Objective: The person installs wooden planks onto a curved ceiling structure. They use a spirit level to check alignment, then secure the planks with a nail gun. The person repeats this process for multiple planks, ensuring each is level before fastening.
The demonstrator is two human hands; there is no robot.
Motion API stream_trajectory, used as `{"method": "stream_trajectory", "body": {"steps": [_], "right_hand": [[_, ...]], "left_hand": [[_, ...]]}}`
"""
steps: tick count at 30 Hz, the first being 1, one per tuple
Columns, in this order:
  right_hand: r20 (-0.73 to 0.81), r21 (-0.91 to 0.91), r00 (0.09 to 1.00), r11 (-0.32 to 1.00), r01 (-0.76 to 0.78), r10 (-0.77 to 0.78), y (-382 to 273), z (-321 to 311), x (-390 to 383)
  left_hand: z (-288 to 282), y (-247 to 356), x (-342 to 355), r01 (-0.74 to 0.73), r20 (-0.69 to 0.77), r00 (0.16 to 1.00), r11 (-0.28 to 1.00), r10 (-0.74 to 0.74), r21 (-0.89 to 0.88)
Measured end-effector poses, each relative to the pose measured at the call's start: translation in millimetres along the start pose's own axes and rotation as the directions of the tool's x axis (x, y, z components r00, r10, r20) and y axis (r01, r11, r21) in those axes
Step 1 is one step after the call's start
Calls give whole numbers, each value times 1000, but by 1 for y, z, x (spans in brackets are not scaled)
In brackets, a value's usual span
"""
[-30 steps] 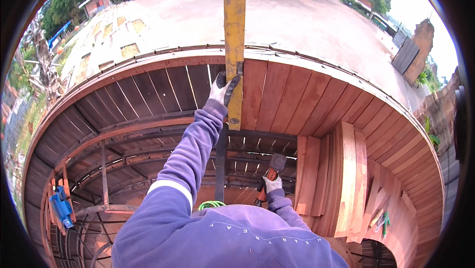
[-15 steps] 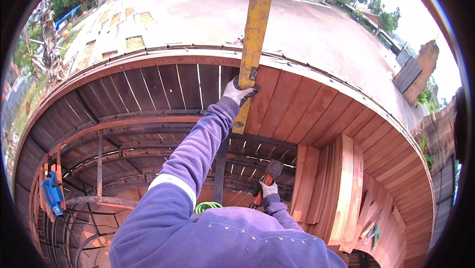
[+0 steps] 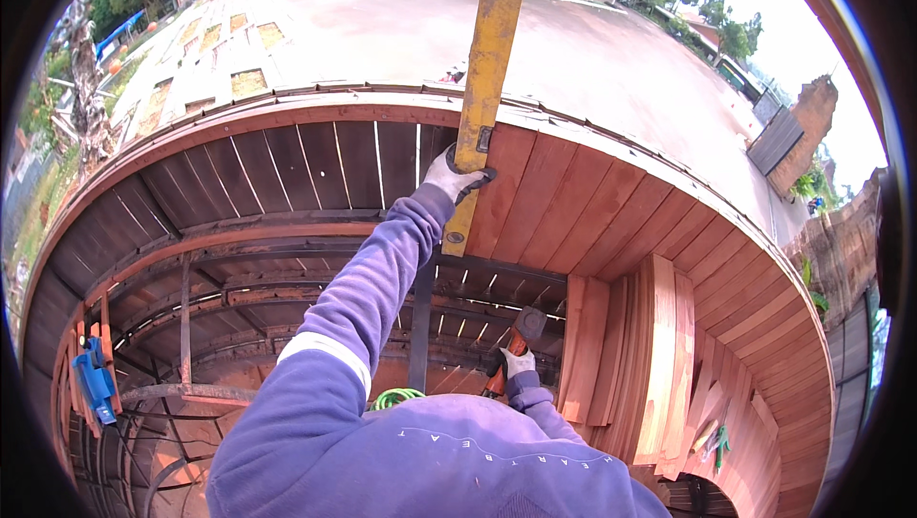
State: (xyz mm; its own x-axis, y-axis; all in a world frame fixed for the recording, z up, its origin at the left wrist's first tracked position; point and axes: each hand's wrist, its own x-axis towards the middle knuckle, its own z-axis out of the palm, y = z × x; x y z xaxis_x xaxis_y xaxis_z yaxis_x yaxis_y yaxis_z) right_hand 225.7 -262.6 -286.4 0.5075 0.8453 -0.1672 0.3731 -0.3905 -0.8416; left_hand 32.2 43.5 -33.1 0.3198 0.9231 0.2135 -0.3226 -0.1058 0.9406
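My left hand (image 3: 453,178), in a white and dark glove, is closed round the lower part of a long yellow spirit level (image 3: 485,59). The level runs away from me over the far rim, along the edge of the reddish wooden planks (image 3: 564,198). Lower down, my right hand (image 3: 518,363), also gloved, grips an orange and black tool (image 3: 521,336) with a blocky dark grey end (image 3: 531,321). Its exact kind is unclear, as the near part is hidden. The tool hangs over the dark framework beside the stacked boards.
Stacked boards (image 3: 659,365) stand to the right. Dark slats (image 3: 258,169) with narrow gaps curve leftward over metal ribs (image 3: 186,317). A blue tool (image 3: 94,379) sits at far left; a green hose (image 3: 396,398) lies near me. Paved ground (image 3: 382,21) stretches beyond the rim.
The whole view has shifted slightly, with the scene sliding a little left and up. Both hands keep their holds, and the level stays along the plank edge.
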Motion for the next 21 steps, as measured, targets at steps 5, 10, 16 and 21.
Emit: {"method": "stream_trajectory", "body": {"steps": [5, 10, 16, 21], "right_hand": [[-38, 20, 999, 1000, 18, -17, 13, 4, 4], [-55, 0, 998, 1000, -2, 2, -2, -2, -2], [-32, -12, 999, 999, -32, 32, -10, -5, -3], [-21, 6, 999, 1000, -29, 29, -18, -7, -6]], "left_hand": [[-18, -11, 5, 39, 51, 998, 984, -49, 173], [-17, -16, -10, 82, 76, 991, 948, -110, 308], [-36, -65, -32, 245, 90, 957, 934, -276, 260], [-47, -93, -37, 254, 92, 957, 949, -274, 185]]}}
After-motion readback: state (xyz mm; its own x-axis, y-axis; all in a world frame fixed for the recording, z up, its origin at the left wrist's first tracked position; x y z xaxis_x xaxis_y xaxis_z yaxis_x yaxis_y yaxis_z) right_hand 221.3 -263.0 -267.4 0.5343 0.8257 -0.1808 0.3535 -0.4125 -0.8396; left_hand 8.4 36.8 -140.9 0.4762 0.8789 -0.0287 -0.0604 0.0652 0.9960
